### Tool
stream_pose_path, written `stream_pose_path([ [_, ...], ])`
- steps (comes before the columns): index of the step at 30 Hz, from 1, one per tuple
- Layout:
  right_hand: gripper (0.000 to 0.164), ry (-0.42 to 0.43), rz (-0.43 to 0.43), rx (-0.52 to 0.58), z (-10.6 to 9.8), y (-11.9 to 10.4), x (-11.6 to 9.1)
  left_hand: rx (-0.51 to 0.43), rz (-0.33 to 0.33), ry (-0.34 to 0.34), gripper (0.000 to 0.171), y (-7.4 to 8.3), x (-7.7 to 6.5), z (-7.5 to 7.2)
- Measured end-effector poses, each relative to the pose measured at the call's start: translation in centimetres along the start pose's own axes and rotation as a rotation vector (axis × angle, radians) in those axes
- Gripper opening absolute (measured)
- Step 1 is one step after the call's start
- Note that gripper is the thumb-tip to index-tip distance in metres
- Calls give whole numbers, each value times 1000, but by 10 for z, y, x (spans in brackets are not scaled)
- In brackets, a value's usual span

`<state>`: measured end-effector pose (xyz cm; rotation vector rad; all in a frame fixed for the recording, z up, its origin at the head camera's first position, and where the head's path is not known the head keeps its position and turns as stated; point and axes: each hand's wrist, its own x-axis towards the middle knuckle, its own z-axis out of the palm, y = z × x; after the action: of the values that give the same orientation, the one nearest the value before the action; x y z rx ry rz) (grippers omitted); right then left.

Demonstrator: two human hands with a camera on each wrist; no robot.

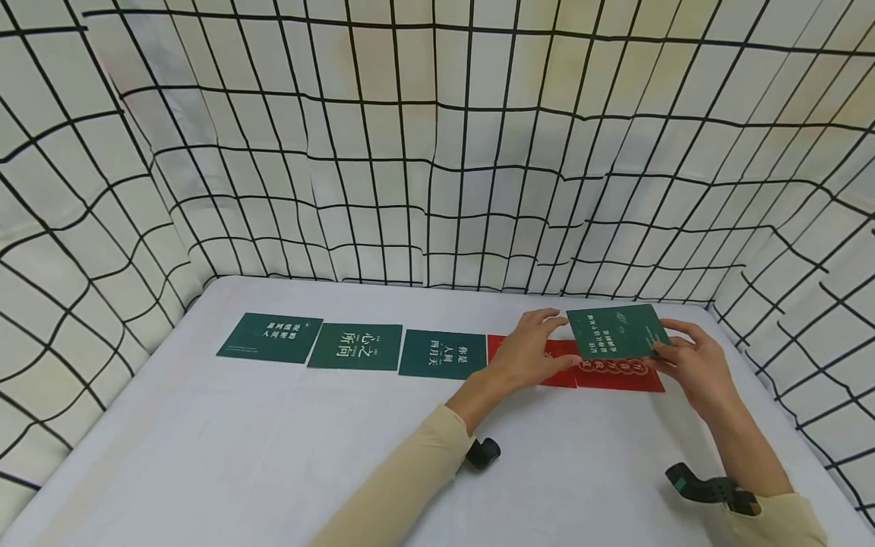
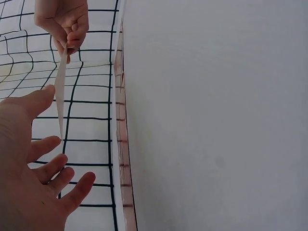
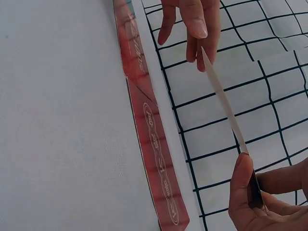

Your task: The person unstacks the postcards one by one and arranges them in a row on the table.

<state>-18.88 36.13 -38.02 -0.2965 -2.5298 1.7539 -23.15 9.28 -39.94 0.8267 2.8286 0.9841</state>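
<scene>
My right hand [image 1: 697, 368] pinches a dark green card [image 1: 615, 332] with white printed characters by its right edge, thumb on one side and fingers on the other. The card is raised above the table, seen nearly edge-on in the right wrist view. At the card's left end, my left hand [image 1: 522, 351] has its fingers spread, with thumb and index fingertips right by the edge. Beneath the hands lie two red cards; the right red card [image 1: 618, 377] is partly covered by the raised one, and the left red card [image 1: 560, 376] is partly hidden behind my left hand.
Three more green cards continue the row leftward: one [image 1: 443, 355] beside the reds, another [image 1: 355, 346] in the middle, and a third [image 1: 270, 337] at the far left. They lie on a white table [image 1: 273, 456]. A black grid net [image 1: 431, 159] over white cloth surrounds its back and sides.
</scene>
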Motion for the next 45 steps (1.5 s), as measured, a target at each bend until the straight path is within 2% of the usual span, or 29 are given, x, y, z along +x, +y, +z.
stream_pose_path([
  [11,67,51,18,-23,-19,13,7,21,18,-2,63,-5,0,-2],
  [21,68,97,85,13,-37,24,13,9,29,-3,60,-7,-2,-4],
  [28,69,128,95,3,-51,29,13,26,12,-6,60,-9,-4,-4],
  [37,69,162,149,82,-66,31,13,16,0,-3,59,-10,-6,-5],
  [42,71,184,175,210,-77,37,14,12,1,-3,58,-11,-7,-6],
  [45,71,199,185,193,-84,40,14,13,-5,-5,58,-11,-8,-5],
])
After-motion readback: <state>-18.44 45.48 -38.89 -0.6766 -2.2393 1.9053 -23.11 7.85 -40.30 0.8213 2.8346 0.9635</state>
